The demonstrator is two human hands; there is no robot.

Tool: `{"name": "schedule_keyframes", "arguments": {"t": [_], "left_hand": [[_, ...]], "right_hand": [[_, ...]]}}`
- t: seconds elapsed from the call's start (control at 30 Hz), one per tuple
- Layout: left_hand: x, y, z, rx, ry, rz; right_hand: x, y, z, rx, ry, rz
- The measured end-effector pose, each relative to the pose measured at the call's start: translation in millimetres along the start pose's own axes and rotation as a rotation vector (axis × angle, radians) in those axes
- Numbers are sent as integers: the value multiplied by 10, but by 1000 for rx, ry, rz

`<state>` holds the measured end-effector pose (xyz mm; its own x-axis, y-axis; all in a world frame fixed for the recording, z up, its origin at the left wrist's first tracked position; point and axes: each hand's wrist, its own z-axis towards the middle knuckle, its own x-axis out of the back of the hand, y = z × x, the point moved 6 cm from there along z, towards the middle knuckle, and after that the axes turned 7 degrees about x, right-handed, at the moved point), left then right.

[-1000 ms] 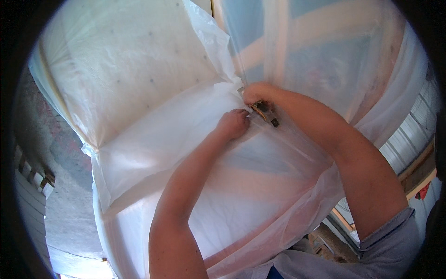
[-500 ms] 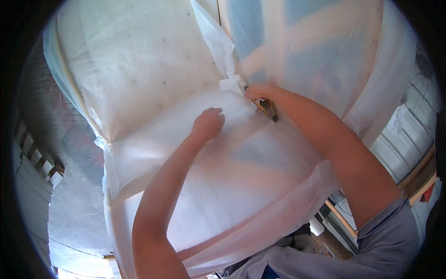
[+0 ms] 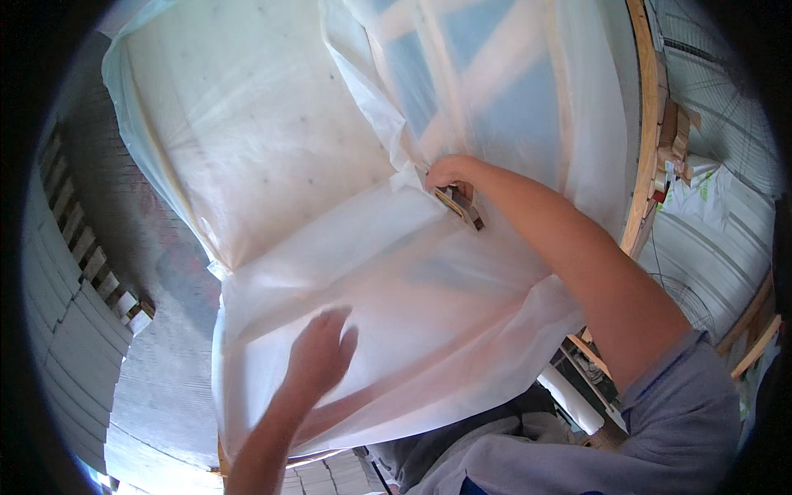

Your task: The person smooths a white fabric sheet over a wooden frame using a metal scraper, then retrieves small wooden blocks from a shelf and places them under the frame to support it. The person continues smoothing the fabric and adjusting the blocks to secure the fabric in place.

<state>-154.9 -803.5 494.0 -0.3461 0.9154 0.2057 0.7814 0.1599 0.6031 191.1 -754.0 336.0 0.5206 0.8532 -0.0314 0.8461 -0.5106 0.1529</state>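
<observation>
Whitish translucent sheeting covers a large padded furniture frame, with a seat-like surface in front and upright panels behind it. My right hand reaches to the inner corner and is closed round a slim metal tool that looks like a staple gun. Its head end is hidden by my fingers and the bunched sheet. Over the front left of the sheeting, my left hand hovers with nothing in it, thumb apart from the fingers. Whether it touches the film I cannot tell.
A folded strip of film hangs along the seam between the back panels. Wooden beams show through the right panel. At right are a wooden post, a wire fan guard and a white bag. Grey floor lies to the left.
My left hand has moved back toward me and to the left, its fingers now spreading. The view has shifted; my right hand stays at the corner with the tool.
</observation>
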Motion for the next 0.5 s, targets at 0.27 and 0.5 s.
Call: {"name": "schedule_keyframes", "arguments": {"t": [0.27, 0.5], "left_hand": [[197, 28, -1107, 395, 323, 131], [151, -17, -1509, 428, 602, -54]], "right_hand": [[-611, 262, 1351, 87, -189, -560], [-792, 521, 1900, 275, -246, -891]]}}
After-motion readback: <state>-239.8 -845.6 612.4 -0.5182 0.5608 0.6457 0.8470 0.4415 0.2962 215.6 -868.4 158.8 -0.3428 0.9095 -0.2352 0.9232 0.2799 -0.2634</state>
